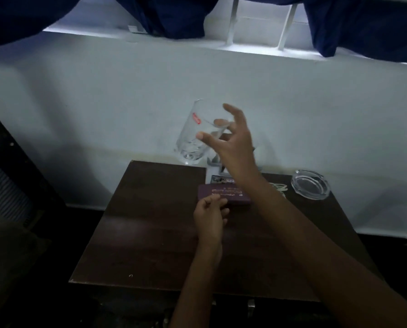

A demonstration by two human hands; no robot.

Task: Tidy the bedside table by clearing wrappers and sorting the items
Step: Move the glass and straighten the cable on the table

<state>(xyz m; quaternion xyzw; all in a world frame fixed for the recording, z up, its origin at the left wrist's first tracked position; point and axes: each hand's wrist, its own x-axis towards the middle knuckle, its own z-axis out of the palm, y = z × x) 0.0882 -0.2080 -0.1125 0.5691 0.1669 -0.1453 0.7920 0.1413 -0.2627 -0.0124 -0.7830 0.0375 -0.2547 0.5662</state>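
Several items unsorted on table (pixel 150 221): box (pixel 223 192), ashtray (pixel 310 184), cord (pixel 279 187) | right hand (pixel 235 143) pinches tilted glass (pixel 195 136) above far edge | left hand (pixel 209 216) curled at box, grip unclear | wrappers: none seen

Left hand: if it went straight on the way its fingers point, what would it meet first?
Probably the purple case, which lies on the table right ahead of the left hand; whether they already touch is unclear.
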